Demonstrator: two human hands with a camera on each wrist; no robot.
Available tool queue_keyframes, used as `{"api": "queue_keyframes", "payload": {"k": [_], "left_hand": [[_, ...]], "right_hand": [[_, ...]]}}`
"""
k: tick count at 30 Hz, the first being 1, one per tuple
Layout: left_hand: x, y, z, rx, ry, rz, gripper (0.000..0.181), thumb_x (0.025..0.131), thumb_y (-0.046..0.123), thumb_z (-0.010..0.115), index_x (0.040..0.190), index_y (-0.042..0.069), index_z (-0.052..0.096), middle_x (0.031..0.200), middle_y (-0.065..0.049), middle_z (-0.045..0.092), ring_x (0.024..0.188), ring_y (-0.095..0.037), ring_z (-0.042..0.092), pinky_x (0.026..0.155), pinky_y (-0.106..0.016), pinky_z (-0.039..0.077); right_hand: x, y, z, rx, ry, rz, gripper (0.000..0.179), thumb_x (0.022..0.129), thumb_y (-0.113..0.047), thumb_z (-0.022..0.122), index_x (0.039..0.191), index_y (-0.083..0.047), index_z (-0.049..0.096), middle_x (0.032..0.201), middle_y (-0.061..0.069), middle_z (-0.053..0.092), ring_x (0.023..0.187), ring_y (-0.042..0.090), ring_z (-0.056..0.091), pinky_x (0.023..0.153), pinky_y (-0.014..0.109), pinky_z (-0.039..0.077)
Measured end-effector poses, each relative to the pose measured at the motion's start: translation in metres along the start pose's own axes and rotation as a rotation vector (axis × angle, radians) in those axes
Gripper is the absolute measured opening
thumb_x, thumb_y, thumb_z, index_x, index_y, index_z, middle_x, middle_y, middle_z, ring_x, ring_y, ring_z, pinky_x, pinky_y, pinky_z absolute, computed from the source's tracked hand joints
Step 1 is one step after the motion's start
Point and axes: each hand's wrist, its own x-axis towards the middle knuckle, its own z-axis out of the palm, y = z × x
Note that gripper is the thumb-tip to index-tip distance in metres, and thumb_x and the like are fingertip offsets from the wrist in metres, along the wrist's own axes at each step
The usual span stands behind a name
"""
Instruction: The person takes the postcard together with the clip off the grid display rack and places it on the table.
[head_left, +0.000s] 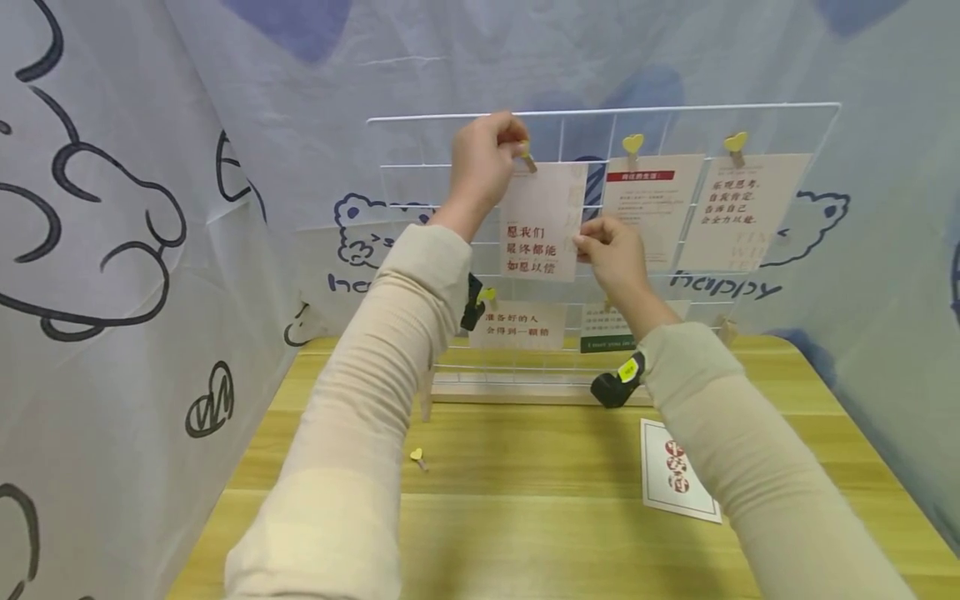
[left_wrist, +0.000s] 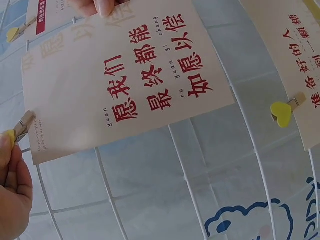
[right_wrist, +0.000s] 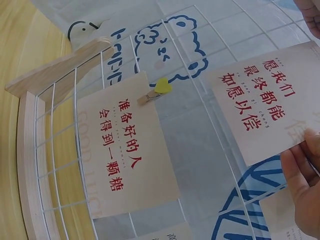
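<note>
At the upper edge of the white wire grid (head_left: 678,108), the leftmost postcard (head_left: 551,204) is cream with red characters; clothespin hearts (head_left: 633,143) are yellow; tabletop (head_left: 517,467), wood-grained yellow.

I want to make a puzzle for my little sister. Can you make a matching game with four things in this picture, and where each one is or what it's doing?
1. Left hand
2. Right hand
3. Loose heart clip
4. Bordered card

A. Gripping the side edge of the held card
B. Lying on the table, with a yellow top
C. Pinching a small clip at the held card's top edge
D. Flat on the table, with red print

Right pairs: 1-C, 2-A, 3-B, 4-D
</note>
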Motion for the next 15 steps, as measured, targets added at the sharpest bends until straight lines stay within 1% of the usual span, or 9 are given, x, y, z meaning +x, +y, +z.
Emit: {"api": "queue_keyframes", "payload": {"k": [2, 5, 9, 13, 14, 15], "left_hand": [[-0.0004, 0.0002, 0.0003, -0.032, 0.014, -0.014, 0.008, 0.079, 0.003, 0.059, 0.086, 0.004, 0.063, 0.086, -0.003, 0.063, 0.081, -0.01, 0.054, 0.072, -0.012, 0.038], [-0.0017, 0.0006, 0.0001, -0.063, 0.041, -0.016, 0.007, 0.079, 0.004, 0.06, 0.085, 0.004, 0.063, 0.086, -0.004, 0.063, 0.079, -0.009, 0.054, 0.07, -0.012, 0.038], [-0.0035, 0.0019, 0.0009, -0.128, 0.069, -0.025, 0.007, 0.079, 0.004, 0.06, 0.084, 0.003, 0.063, 0.086, -0.004, 0.063, 0.079, -0.01, 0.055, 0.069, -0.012, 0.04], [-0.0062, 0.0022, 0.0032, -0.22, 0.093, -0.047, 0.007, 0.078, 0.004, 0.06, 0.084, 0.002, 0.062, 0.085, -0.005, 0.062, 0.077, -0.009, 0.053, 0.068, -0.012, 0.041], [-0.0073, 0.002, 0.0037, -0.247, 0.102, -0.056, 0.007, 0.078, 0.004, 0.061, 0.084, 0.002, 0.062, 0.085, -0.005, 0.061, 0.076, -0.01, 0.053, 0.068, -0.013, 0.041], [-0.0085, 0.0015, 0.0041, -0.273, 0.112, -0.066, 0.007, 0.078, 0.004, 0.061, 0.084, 0.002, 0.062, 0.084, -0.005, 0.061, 0.075, -0.01, 0.052, 0.067, -0.013, 0.041]], "right_hand": [[-0.0001, 0.0009, -0.0007, 0.0, -0.002, 0.005, 0.011, 0.084, -0.005, 0.053, 0.094, 0.0, 0.054, 0.088, 0.007, 0.053, 0.079, 0.016, 0.054, 0.073, 0.023, 0.047], [-0.0008, 0.0021, -0.0013, 0.0, -0.009, 0.005, 0.012, 0.084, -0.005, 0.053, 0.095, 0.0, 0.054, 0.089, 0.007, 0.053, 0.079, 0.016, 0.054, 0.073, 0.023, 0.047], [-0.0035, 0.0027, -0.0026, 0.01, -0.004, 0.001, 0.013, 0.084, -0.006, 0.054, 0.095, 0.0, 0.054, 0.089, 0.008, 0.054, 0.079, 0.016, 0.054, 0.074, 0.024, 0.046], [-0.0079, 0.0037, -0.0049, 0.036, -0.003, -0.029, 0.012, 0.084, -0.006, 0.054, 0.094, 0.001, 0.053, 0.09, 0.01, 0.054, 0.08, 0.018, 0.055, 0.073, 0.024, 0.047], [-0.0051, 0.0089, -0.0066, 0.074, -0.017, -0.037, 0.012, 0.083, -0.007, 0.056, 0.093, 0.0, 0.054, 0.09, 0.008, 0.055, 0.079, 0.017, 0.056, 0.071, 0.023, 0.047], [-0.0066, 0.0089, -0.0074, 0.078, -0.021, -0.042, 0.012, 0.083, -0.008, 0.055, 0.093, 0.0, 0.054, 0.09, 0.009, 0.055, 0.079, 0.017, 0.056, 0.071, 0.023, 0.047]]}}
